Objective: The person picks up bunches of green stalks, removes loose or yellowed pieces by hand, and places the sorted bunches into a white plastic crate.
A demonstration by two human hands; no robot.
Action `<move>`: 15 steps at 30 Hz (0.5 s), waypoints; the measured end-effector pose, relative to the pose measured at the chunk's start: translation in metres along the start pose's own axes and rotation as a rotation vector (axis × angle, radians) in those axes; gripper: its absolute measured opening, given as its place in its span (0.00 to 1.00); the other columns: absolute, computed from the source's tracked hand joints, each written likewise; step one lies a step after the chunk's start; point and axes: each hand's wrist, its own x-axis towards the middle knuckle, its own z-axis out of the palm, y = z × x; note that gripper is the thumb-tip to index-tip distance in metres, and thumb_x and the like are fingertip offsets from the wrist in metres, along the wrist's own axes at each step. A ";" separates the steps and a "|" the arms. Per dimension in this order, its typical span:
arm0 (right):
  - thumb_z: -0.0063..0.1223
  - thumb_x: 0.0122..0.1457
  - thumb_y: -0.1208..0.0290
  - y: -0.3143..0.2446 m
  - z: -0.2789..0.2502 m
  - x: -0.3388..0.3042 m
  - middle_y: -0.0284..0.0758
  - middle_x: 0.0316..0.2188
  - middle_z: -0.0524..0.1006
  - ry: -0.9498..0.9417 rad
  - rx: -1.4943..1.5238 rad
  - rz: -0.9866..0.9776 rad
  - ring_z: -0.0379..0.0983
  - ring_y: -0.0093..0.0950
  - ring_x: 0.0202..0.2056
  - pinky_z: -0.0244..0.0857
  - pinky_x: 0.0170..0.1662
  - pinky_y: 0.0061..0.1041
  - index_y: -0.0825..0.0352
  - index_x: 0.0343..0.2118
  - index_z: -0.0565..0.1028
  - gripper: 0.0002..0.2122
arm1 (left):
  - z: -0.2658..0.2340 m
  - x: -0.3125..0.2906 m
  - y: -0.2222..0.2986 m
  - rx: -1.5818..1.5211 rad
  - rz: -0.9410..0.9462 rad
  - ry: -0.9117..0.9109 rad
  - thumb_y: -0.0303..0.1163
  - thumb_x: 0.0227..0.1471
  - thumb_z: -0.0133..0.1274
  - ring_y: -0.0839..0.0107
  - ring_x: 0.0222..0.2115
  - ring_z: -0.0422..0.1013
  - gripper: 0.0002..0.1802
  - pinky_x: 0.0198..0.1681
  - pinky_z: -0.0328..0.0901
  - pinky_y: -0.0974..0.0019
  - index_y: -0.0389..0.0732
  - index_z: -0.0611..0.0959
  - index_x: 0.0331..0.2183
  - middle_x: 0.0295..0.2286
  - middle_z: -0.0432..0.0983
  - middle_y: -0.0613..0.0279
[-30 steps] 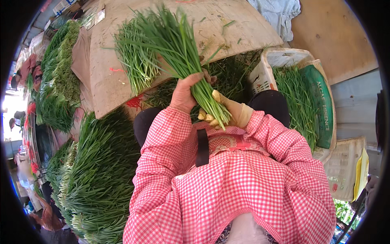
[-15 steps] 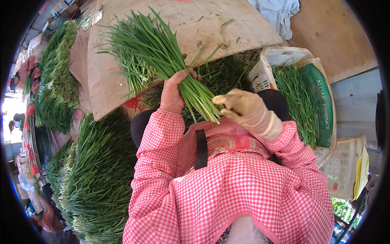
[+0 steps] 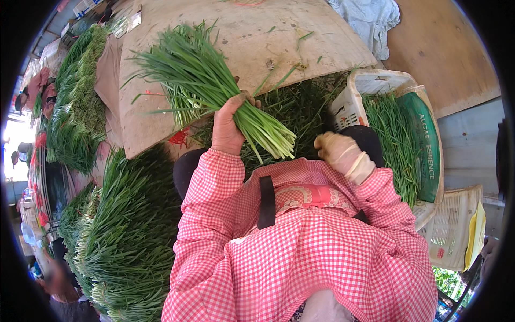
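A thick bunch of garlic chives point(image 3: 198, 75) lies across my left hand point(image 3: 230, 121), which is bare and closed around the stems. The pale cut ends point(image 3: 281, 138) point down to the right, towards my lap, and the green tips fan out up to the left over the board. My right hand point(image 3: 343, 154), in a cream glove, is curled up beside my right knee, apart from the bunch. Whatever its fingers hold, if anything, is hidden. Another small bundle of chives point(image 3: 181, 110) rests on the board's edge behind the held bunch.
The wooden board point(image 3: 300, 48) is ahead. Loose green trimmings point(image 3: 292, 115) lie below its edge. A white crate point(image 3: 354, 88) with chives point(image 3: 391, 134) and a green sack point(image 3: 424, 145) stands right. Large chive piles point(image 3: 126, 225) fill the left. Someone's arm point(image 3: 64, 290) shows at lower left.
My right hand has drawn away from the stem ends, to the right towards my knee. The bunch in my left hand has tipped slightly, its leaf tips lower.
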 end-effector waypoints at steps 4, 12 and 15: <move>0.53 0.52 0.58 -0.015 -0.016 0.007 0.45 0.35 0.72 0.231 0.585 -0.122 0.70 0.38 0.38 0.64 0.42 0.30 0.71 0.46 0.66 0.24 | 0.004 -0.002 -0.007 0.191 -0.067 0.112 0.22 0.44 0.49 0.66 0.26 0.70 0.25 0.31 0.68 0.62 0.39 0.66 0.47 0.28 0.70 0.59; 0.43 0.57 0.49 -0.054 0.028 0.045 0.37 0.41 0.68 -0.006 0.965 -0.202 0.64 0.24 0.41 0.58 0.47 0.21 0.73 0.54 0.55 0.32 | 0.005 -0.008 -0.021 0.198 -0.202 -0.007 0.24 0.45 0.51 0.67 0.28 0.72 0.17 0.30 0.70 0.64 0.37 0.70 0.40 0.30 0.71 0.60; 0.40 0.58 0.48 -0.056 0.025 0.041 0.33 0.39 0.68 -0.020 1.031 -0.211 0.64 0.21 0.40 0.58 0.45 0.19 0.71 0.53 0.57 0.31 | 0.002 -0.010 -0.017 0.142 -0.276 -0.051 0.25 0.45 0.51 0.66 0.30 0.72 0.17 0.33 0.71 0.64 0.36 0.70 0.40 0.31 0.71 0.58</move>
